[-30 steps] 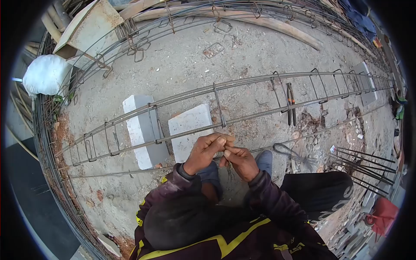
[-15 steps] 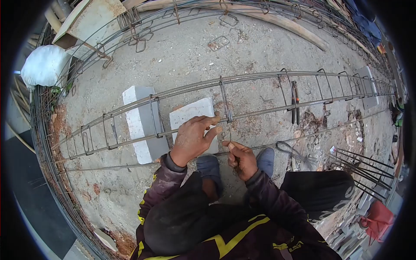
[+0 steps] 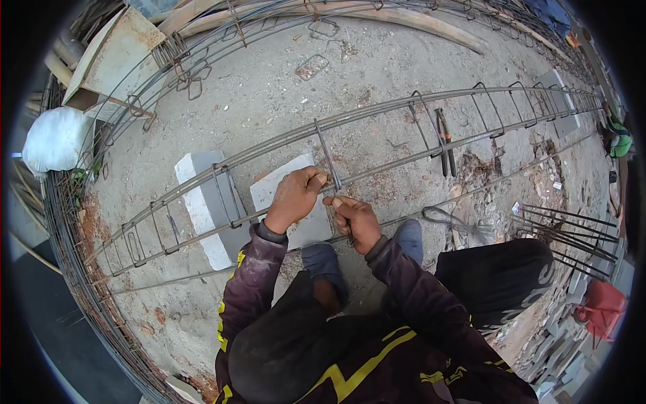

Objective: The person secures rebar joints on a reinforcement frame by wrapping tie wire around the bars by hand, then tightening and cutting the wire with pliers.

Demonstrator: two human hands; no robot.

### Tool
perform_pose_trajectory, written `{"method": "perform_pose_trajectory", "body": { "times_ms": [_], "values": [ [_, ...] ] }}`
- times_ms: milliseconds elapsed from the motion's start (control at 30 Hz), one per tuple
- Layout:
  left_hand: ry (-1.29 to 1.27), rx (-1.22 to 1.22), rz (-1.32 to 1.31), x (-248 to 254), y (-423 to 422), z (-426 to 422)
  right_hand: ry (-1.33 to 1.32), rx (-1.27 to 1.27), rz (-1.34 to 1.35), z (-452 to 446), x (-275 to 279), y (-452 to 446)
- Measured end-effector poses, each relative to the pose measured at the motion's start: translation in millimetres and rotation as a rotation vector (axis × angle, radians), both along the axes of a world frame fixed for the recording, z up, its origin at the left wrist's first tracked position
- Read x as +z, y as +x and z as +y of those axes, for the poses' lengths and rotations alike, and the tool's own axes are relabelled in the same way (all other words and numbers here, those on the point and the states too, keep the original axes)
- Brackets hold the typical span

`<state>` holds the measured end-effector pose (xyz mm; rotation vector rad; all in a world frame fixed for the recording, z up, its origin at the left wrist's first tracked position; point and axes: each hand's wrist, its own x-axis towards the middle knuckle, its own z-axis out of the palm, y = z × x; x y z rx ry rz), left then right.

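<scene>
We note the left hand (image 3: pixel 296 197) and right hand (image 3: pixel 356 222), fingertips drawn together, beside one hoop (image 3: pixel 326 151); what either grip clamps, we cannot tell. The hoop crosses the steel cage (image 3: pixel 387 166), long axis slanting lower left to upper right, over a white block (image 3: pixel 272 186). Pliers (image 3: pixel 445 143) lie rightward.

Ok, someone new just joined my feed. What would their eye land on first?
Probably the long rebar cage stretching across the middle of the view, with the left hand and right hand close together at the near end of one stirrup. After that, likely the bulging white sack at the far left and the orange-and-black-handled pincers right of centre.
</scene>
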<state>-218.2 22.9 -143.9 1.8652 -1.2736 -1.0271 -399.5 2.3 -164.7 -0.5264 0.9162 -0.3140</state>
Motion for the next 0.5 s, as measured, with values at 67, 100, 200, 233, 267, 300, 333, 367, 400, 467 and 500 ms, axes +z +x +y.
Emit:
{"method": "perform_pose_trajectory", "body": {
  "times_ms": [67,100,200,233,267,300,333,367,400,467,500],
  "values": [
    [-0.026,0.000,0.051,-3.9,0.5,0.6,-0.017,-0.008,-0.027,-0.4,-2.8,0.4],
    [-0.007,-0.003,0.070,-1.3,0.1,1.1,-0.025,-0.013,-0.042,-0.1,-4.1,1.2],
    [0.004,0.005,0.125,9.2,-6.4,1.8,-0.041,-0.018,-0.051,-0.3,-7.1,1.3],
    [0.000,0.009,0.144,14.1,-10.0,1.8,-0.050,-0.038,-0.049,0.1,-8.6,2.8],
    [0.002,-0.024,0.034,19.4,-16.5,0.2,-0.053,-0.071,-0.043,1.5,-11.1,3.5],
    [-0.005,-0.043,-0.078,27.7,-21.1,-0.3,-0.063,-0.088,-0.040,2.5,-11.0,6.3],
    [-0.013,-0.060,-0.191,32.7,-24.5,-0.5,-0.057,-0.110,-0.034,3.8,-9.9,7.4],
    [-0.016,-0.077,-0.264,34.4,-26.3,0.3,-0.052,-0.130,-0.029,5.5,-8.2,8.2],
    [-0.021,-0.093,-0.339,36.0,-27.0,0.3,-0.048,-0.151,-0.026,6.0,-5.6,9.5],
    [-0.035,-0.092,-0.369,35.9,-28.8,-0.4,-0.035,-0.175,-0.016,8.6,-0.4,11.6],
    [-0.043,-0.071,-0.324,33.1,-29.7,-0.6,-0.029,-0.186,-0.011,10.1,0.8,12.8]
  ]
}}
